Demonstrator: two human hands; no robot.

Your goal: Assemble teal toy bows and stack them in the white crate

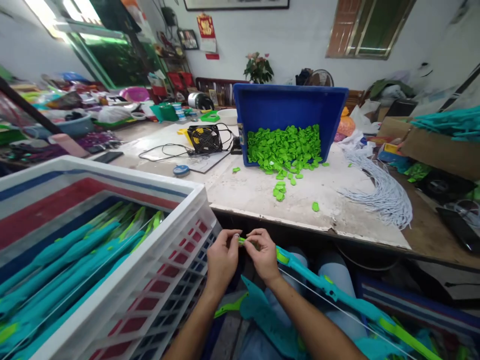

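A teal and bright green toy bow [307, 272] slants from the middle of the head view to the lower right, its white string [326, 302] running alongside. My left hand [224, 256] is closed in a pinch at the bow's green tip, where a bit of white shows between the fingers; I cannot tell whether that is the string's end. My right hand [263, 254] pinches the same green end just beside it. Below my hands lies another teal piece [266, 315] with a green end, over my lap.
At left a white plastic crate [195, 195] holds several similar teal bows [75, 255]. On the table [240, 192], a tipped blue bin [290, 97] spills small green pieces [287, 145]. White cords [390, 195] lie at right; a black fan [204, 139] and blue tape roll [181, 170] at left.
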